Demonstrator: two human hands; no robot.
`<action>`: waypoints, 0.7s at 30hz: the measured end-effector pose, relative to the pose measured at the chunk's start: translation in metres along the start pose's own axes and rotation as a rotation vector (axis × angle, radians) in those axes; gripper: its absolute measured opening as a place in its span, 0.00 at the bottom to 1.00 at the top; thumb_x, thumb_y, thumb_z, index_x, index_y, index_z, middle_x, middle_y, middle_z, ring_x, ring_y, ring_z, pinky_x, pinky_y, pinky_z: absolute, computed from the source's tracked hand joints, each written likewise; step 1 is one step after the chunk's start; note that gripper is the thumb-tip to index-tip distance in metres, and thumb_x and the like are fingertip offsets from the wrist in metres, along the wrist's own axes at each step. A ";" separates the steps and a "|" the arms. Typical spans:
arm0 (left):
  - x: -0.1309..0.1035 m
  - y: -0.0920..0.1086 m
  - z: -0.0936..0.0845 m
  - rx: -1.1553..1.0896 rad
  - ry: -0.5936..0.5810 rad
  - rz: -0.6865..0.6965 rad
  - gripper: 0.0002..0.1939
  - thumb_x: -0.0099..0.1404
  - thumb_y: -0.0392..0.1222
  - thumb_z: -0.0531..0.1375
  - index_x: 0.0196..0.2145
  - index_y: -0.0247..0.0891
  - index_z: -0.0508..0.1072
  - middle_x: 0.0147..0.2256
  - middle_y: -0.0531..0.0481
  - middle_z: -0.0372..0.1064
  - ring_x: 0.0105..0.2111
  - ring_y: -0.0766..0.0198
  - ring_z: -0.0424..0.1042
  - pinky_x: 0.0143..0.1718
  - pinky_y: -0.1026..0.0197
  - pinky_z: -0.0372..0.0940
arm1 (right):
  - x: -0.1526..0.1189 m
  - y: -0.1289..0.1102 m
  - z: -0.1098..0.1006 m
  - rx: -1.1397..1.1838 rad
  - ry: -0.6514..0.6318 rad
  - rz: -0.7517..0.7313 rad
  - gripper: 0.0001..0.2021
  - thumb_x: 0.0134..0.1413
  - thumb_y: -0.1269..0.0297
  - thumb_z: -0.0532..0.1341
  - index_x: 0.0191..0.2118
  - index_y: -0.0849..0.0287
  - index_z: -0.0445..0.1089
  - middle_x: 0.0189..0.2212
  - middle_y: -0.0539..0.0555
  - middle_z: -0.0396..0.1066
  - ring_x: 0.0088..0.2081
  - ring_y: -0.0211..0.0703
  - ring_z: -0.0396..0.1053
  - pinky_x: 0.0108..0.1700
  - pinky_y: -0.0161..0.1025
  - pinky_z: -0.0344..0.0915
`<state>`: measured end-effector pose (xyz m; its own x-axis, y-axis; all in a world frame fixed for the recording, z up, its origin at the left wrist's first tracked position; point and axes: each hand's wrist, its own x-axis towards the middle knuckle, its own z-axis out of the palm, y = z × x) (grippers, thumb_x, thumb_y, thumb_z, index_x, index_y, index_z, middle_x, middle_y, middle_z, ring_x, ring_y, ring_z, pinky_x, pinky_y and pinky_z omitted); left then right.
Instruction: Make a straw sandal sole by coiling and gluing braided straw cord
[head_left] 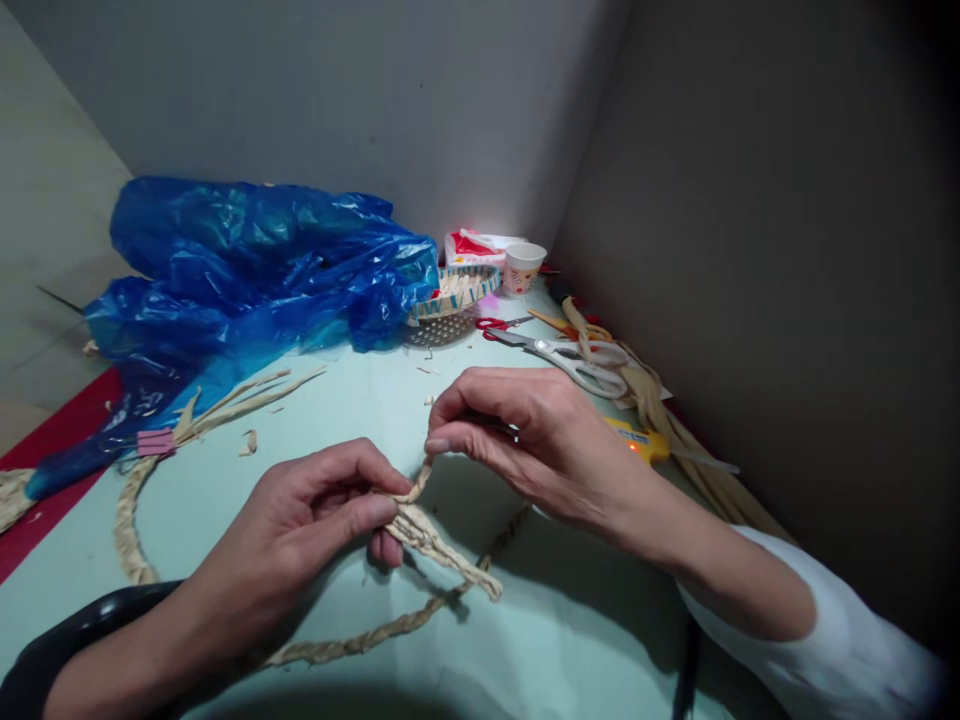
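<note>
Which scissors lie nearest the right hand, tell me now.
The grey-handled scissors, just beyond the right hand; the red-handled pair and the orange pair lie farther off.

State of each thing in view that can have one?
left hand: fingers closed on plaited piece
right hand: fingers closed on thin cord
pink clip: clamped on braid
silver scissors: lying flat, blades look shut
red scissors: blade state unclear
yellow tool: orange light on
paper cup: upright, contents hidden
woven basket: open, partly hidden
blue bag: crumpled
</note>
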<state>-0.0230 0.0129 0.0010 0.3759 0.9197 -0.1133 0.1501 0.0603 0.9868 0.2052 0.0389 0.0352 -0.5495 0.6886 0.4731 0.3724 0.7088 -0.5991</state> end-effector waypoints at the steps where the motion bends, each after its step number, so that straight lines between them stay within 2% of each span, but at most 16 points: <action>1: 0.000 0.000 0.000 -0.009 -0.012 -0.008 0.03 0.63 0.41 0.66 0.31 0.42 0.78 0.21 0.54 0.78 0.23 0.67 0.77 0.28 0.69 0.70 | 0.000 0.001 0.001 0.004 -0.002 0.002 0.08 0.67 0.70 0.64 0.36 0.68 0.76 0.29 0.48 0.72 0.30 0.30 0.63 0.35 0.27 0.57; 4: 0.000 -0.003 0.000 -0.034 -0.050 -0.045 0.03 0.65 0.41 0.66 0.32 0.43 0.78 0.22 0.54 0.79 0.24 0.66 0.77 0.29 0.69 0.70 | 0.002 0.003 0.003 0.049 -0.011 0.028 0.07 0.66 0.70 0.65 0.36 0.68 0.76 0.28 0.47 0.71 0.29 0.30 0.63 0.34 0.27 0.57; 9: -0.002 -0.011 -0.002 -0.049 -0.077 -0.046 0.05 0.69 0.46 0.64 0.37 0.45 0.79 0.24 0.54 0.79 0.27 0.66 0.78 0.31 0.70 0.70 | 0.003 0.007 0.004 0.117 -0.048 0.091 0.07 0.67 0.70 0.64 0.37 0.67 0.77 0.28 0.47 0.72 0.29 0.30 0.64 0.35 0.27 0.58; 12: -0.005 -0.010 0.004 -0.104 -0.029 -0.019 0.08 0.67 0.47 0.66 0.44 0.49 0.77 0.29 0.57 0.76 0.27 0.66 0.79 0.33 0.67 0.72 | 0.005 0.009 0.003 0.127 -0.106 0.144 0.08 0.69 0.69 0.62 0.38 0.65 0.77 0.29 0.48 0.73 0.31 0.32 0.67 0.36 0.29 0.59; 16: -0.007 -0.008 0.008 -0.134 0.060 0.000 0.13 0.67 0.46 0.66 0.49 0.53 0.74 0.32 0.59 0.73 0.27 0.66 0.79 0.34 0.66 0.72 | 0.013 0.010 -0.001 0.129 -0.172 0.174 0.06 0.70 0.66 0.61 0.42 0.61 0.74 0.29 0.45 0.71 0.30 0.33 0.65 0.36 0.31 0.58; 21: -0.007 -0.024 -0.009 0.023 -0.030 0.036 0.16 0.68 0.52 0.64 0.53 0.57 0.75 0.35 0.58 0.77 0.29 0.62 0.81 0.37 0.64 0.75 | 0.028 0.008 -0.001 0.160 -0.295 0.264 0.05 0.71 0.64 0.59 0.45 0.59 0.67 0.33 0.48 0.74 0.35 0.38 0.70 0.40 0.33 0.62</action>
<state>-0.0372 0.0082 -0.0205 0.4088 0.9090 -0.0813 0.1571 0.0177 0.9874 0.1940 0.0637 0.0444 -0.6500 0.7534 0.0994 0.4208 0.4657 -0.7785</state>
